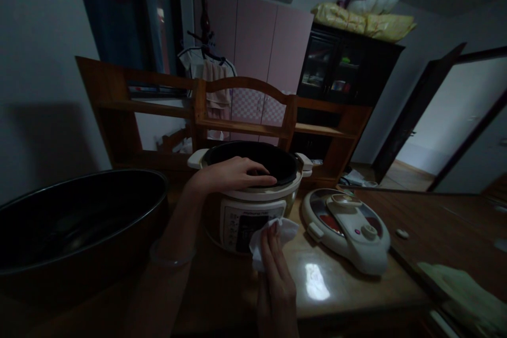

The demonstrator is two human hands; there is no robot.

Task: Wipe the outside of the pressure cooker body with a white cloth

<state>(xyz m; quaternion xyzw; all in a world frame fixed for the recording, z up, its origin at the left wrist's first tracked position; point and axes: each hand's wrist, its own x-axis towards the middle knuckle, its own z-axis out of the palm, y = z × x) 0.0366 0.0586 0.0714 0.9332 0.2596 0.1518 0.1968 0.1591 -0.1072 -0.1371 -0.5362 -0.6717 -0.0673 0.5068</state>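
Observation:
An electric pressure cooker (253, 195) with a white front panel and dark inner pot stands without its lid on the table. My left hand (233, 174) grips the near rim, thumb along the outside; its other fingertips reach inside the pot and are partly hidden. White tissue or thin cloth (291, 228) lies under the fingers of my right hand (277, 269), pressed against the lower right of the control panel. To the right, the cooker's lid (346, 227) rests on the tabletop, its handle and knob facing up.
A large dark pan (83, 222) stands close on the left. Behind the cooker rises a wooden shelf frame (245, 128). Right of the table lie a small pale object (402, 233) and a light green cloth (463, 290). Light glares off the tabletop (301, 296).

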